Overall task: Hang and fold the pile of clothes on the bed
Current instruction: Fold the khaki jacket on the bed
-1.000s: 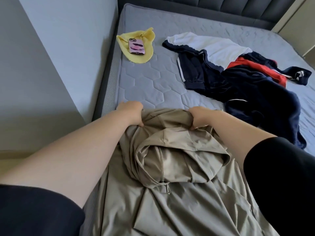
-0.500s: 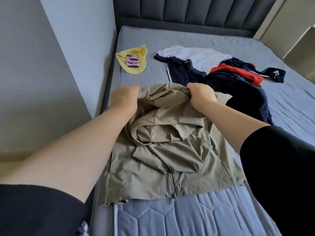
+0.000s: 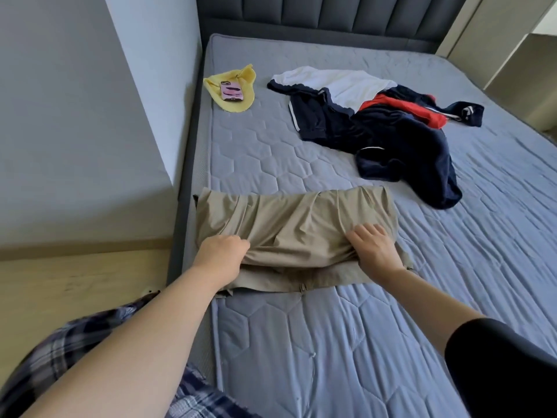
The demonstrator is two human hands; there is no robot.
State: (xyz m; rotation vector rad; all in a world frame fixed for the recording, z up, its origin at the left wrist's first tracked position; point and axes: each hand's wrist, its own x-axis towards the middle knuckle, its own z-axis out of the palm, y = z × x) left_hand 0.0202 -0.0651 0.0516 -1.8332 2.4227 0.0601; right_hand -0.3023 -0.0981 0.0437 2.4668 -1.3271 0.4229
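Note:
A beige jacket (image 3: 301, 224) lies folded into a wide band across the near left of the grey mattress (image 3: 331, 342). Its zipped hem sticks out below the fold. My left hand (image 3: 221, 256) grips the near edge of the fold at its left, fingers curled into the cloth. My right hand (image 3: 373, 248) holds the same edge at its right, fingers lying on top and creases running to it. A pile of navy, white and red clothes (image 3: 376, 125) lies further back on the bed, apart from the jacket.
A yellow cloth (image 3: 241, 86) with a pink phone (image 3: 231, 91) on it lies at the far left of the mattress. A grey wall stands along the left side, with the dark padded headboard (image 3: 331, 16) at the back. Checked trousers show at bottom left.
Both hands have pulled the jacket's upper part toward me and laid it over the lower part. The bunched hood is now hidden inside the fold. The view has drawn back.

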